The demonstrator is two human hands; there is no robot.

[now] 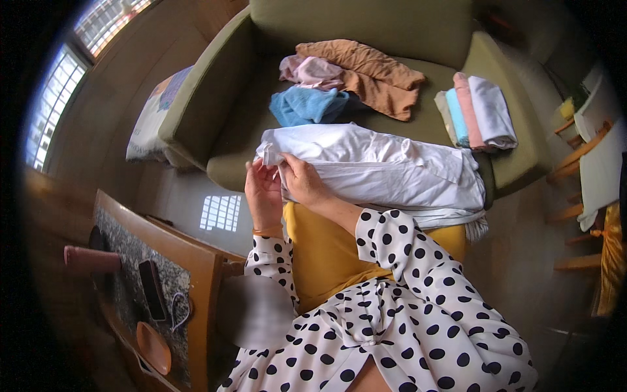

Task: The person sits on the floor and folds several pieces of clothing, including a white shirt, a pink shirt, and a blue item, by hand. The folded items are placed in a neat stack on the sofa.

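A white cloth garment (377, 169) lies stretched across the front of the green sofa seat and over my yellow-covered lap. My right hand (303, 181) pinches its left end between thumb and fingers. Close beside it, my left hand (264, 188) is raised at the same end, palm partly turned up and fingers curled near the edge; whether it grips the cloth is unclear. Behind the garment lie a crumpled blue cloth (306, 105), a pink cloth (313, 72) and a brown cloth (372, 73). Folded cloths (475, 112) stand side by side at the right armrest.
To my left is a wooden table with a stone top (176, 274), bearing a phone (152, 289), a pink tumbler (93, 258), a cable (181, 311) and an orange dish (154, 348). A printed cloth (156, 117) hangs by the sofa's left arm (210, 78). Chairs (595, 171) stand at right.
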